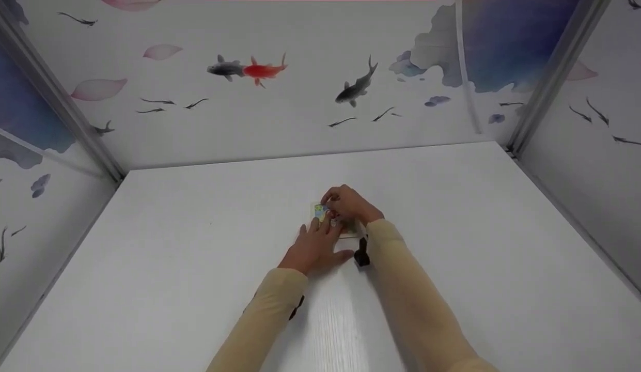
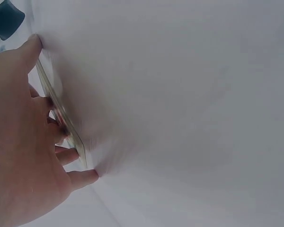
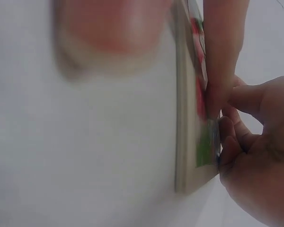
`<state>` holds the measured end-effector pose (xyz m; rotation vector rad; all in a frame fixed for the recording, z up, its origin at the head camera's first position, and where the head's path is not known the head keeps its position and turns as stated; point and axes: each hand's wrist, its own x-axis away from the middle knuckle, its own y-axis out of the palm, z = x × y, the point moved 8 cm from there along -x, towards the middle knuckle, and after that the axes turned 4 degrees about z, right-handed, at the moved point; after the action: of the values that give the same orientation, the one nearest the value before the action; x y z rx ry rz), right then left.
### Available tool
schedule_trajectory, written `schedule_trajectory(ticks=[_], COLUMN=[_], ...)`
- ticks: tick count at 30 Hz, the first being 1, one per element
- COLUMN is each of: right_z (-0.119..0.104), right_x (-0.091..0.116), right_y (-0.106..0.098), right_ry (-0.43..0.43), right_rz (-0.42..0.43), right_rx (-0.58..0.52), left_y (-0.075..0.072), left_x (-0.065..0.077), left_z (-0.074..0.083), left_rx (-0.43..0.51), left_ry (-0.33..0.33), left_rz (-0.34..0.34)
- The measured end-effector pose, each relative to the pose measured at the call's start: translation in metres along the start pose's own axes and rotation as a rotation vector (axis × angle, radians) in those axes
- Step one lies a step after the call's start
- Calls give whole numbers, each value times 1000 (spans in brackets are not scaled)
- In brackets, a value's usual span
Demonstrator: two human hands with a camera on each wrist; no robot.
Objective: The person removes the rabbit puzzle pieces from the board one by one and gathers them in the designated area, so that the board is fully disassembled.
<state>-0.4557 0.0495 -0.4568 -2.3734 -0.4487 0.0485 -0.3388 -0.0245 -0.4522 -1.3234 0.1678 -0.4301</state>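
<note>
A small flat board with a pale edge and a brightly coloured picture lies on the white table. My left hand spreads its fingers over the board's near left part, the thumb stretched out to the right. In the right wrist view one left finger presses on the picture, while the blurred left thumb fills the top. From the right, my right hand reaches over the board's far side with bent fingers, their tips at the picture. I cannot tell whether those fingertips pinch a small piece.
Under my right wrist sits a small black camera; another dark device shows at the left cuff. The white table extends around the board. Panels printed with fish and petals enclose it at the back and sides.
</note>
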Motion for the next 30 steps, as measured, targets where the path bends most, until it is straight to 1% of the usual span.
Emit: schedule_trajectory(ticks=[6,13,19,23,26,30], right_z=[1,-5,-4,-7,-8,-13], right_x=[0,1,4,6,5,4], right_y=[-4,-7,-6,-6,-10,-22], right_ry=[12,-25,11,12,3,-31], right_rz=[-5,23,9,29,61,92], right_rx=[-22,-53,-113,-137,-110,-69], left_y=[-1,-1,0,1,0,-1], left_x=[-1,-1,-1,-2,-2,-2], left_z=[1,-2,-1,-1,-1,-2], left_rx=[4,-15,-1,-3,-8,-7], left_ry=[-16,-13,-3,-3,-4,-28], left_rz=[-16,-13,-13,-14,-12,-26])
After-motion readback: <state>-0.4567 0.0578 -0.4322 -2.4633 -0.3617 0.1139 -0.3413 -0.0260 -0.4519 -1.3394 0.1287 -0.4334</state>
